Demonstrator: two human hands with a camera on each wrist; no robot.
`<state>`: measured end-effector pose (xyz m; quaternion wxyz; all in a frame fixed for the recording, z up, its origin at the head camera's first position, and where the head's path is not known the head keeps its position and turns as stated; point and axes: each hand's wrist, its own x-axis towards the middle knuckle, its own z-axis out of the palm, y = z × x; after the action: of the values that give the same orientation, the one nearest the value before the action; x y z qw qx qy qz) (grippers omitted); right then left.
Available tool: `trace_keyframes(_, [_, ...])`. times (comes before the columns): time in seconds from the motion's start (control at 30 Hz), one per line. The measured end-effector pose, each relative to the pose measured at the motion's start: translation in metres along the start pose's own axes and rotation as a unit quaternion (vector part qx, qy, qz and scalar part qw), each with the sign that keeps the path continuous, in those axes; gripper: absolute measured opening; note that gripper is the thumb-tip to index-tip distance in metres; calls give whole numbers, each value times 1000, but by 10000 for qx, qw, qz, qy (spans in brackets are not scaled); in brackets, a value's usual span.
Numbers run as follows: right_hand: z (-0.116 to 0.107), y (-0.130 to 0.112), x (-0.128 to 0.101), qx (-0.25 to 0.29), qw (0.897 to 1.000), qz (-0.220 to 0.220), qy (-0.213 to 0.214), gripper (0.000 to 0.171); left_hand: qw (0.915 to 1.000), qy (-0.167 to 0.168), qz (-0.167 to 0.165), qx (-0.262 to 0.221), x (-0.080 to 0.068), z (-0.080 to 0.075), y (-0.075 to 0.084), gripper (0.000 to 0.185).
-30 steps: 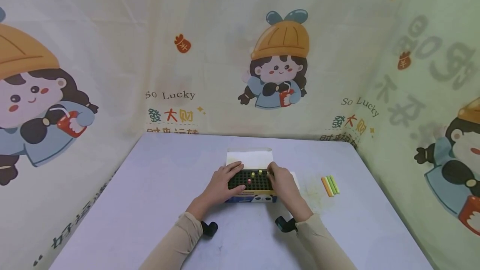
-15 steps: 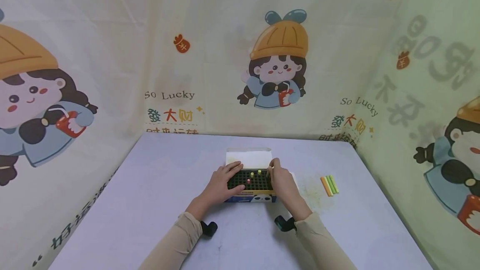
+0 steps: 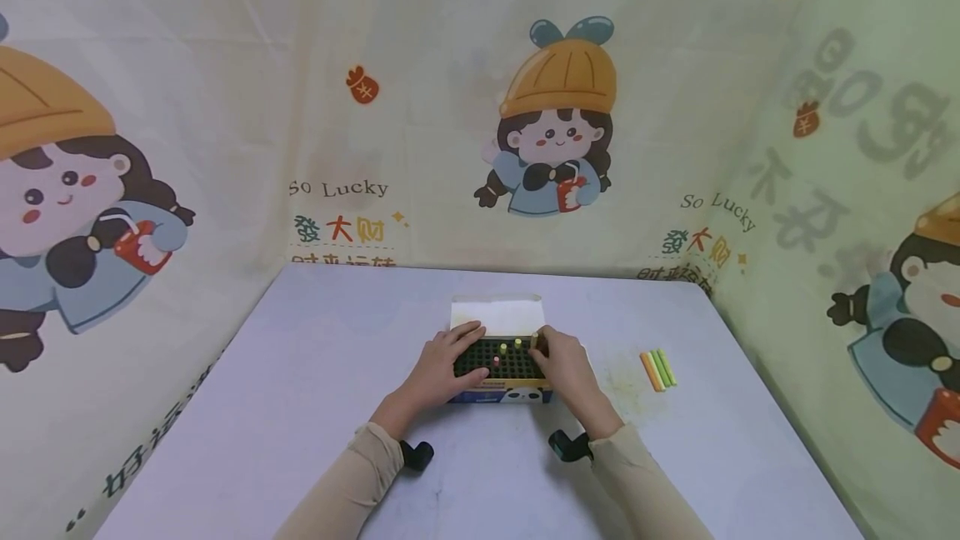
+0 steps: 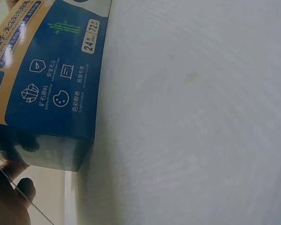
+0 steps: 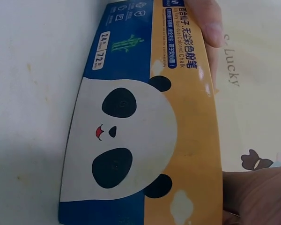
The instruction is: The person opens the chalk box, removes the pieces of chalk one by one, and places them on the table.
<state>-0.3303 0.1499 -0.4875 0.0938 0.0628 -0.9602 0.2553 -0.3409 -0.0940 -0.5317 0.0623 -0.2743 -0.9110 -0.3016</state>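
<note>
A chalk box (image 3: 502,396) with a panda on its front stands on the table, its lid (image 3: 497,317) folded back. Inside is a black holder (image 3: 517,367) full of holes, with a few yellow-green chalks (image 3: 503,348) and a pink chalk (image 3: 497,361) sticking up. My left hand (image 3: 441,363) spans the box's left end and holds it, thumb over the front edge. At the box's right end, my right hand (image 3: 564,361) pinches a pale yellowish chalk stick (image 3: 534,340) upright over the holder. Its lower end cannot be made out. The panda front (image 5: 126,140) fills the right wrist view.
Several orange, yellow and green chalk sticks (image 3: 657,370) lie side by side to the right of the box. Yellowish smudges (image 3: 626,382) mark the white table (image 3: 247,423) between them. Printed cloth walls (image 3: 420,148) enclose the back and sides.
My right hand rose slightly at the box's right end, then came down and a little left, and the pale chalk now shows between its fingertips. My left hand has stayed on the box.
</note>
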Motion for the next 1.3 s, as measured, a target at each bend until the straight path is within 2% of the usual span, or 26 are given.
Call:
trace_keyframes(0.37, [3, -1, -2, 185, 9996, 6, 214, 10, 10000, 83, -8, -11, 1, 1, -1, 74])
trace_keyframes(0.7, [1, 1, -4, 235, 9990, -180, 335, 21, 10000, 49, 11, 5, 1, 0, 0, 74])
trace_keyframes(0.93, [-5, 2, -1, 605, 9975, 260, 254, 26, 10000, 2, -7, 2, 1, 1, -1, 75])
trace_keyframes(1.2, [-9, 9, 1, 1344, 9885, 401, 560, 41, 10000, 83, 29, -34, 1, 2, -3, 73])
trace_keyframes(1.3, [-11, 13, 1, 1420, 9861, 541, 665, 48, 9999, 83, 8, -57, 2, 3, -3, 72])
